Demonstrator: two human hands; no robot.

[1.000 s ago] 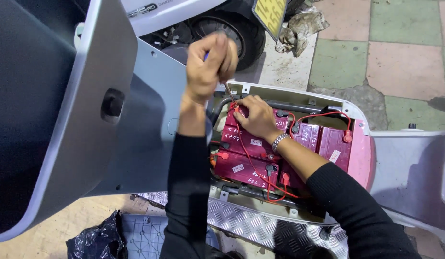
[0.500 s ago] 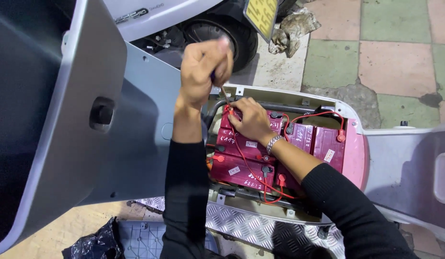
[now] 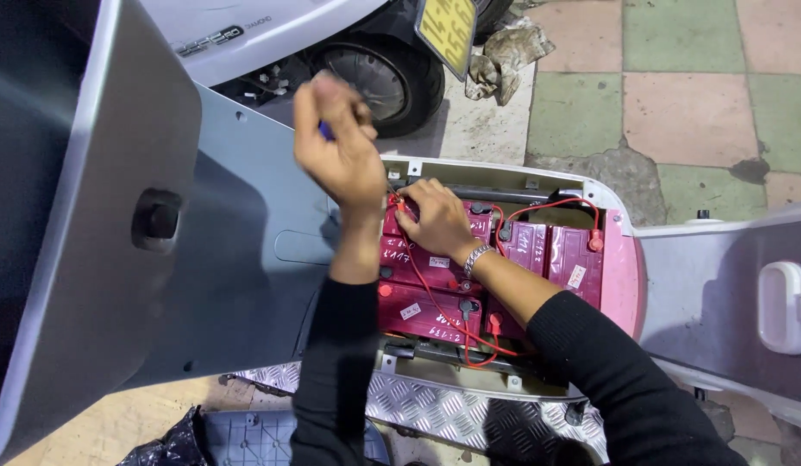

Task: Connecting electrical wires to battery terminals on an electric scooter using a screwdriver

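The person leans over an opened scooter, both forearms in black sleeves reaching into the battery compartment [image 3: 620, 259] under the floorboard. The left hand [image 3: 340, 155] is raised above the compartment's front edge, fingers curled tight around the handle of a blue-handled tool [image 3: 325, 131], only a sliver of which shows past the knuckles; its shaft is hidden behind the hand. The right hand [image 3: 435, 220], with a metal bracelet [image 3: 475, 256] at the wrist, rests on top of the red batteries [image 3: 422, 289], its fingers pinched closed on a small red terminal connector [image 3: 400, 204] at the upper left corner of the pack. Red wires [image 3: 443, 315] loop across the battery tops and along the far edge of the compartment. A grey body panel [image 3: 98, 216] stands open on the left, a ribbed metal footplate [image 3: 435, 410] lies just below the compartment, and another scooter's rear wheel [image 3: 374, 78] stands on the tiled floor [image 3: 676, 78] beyond.
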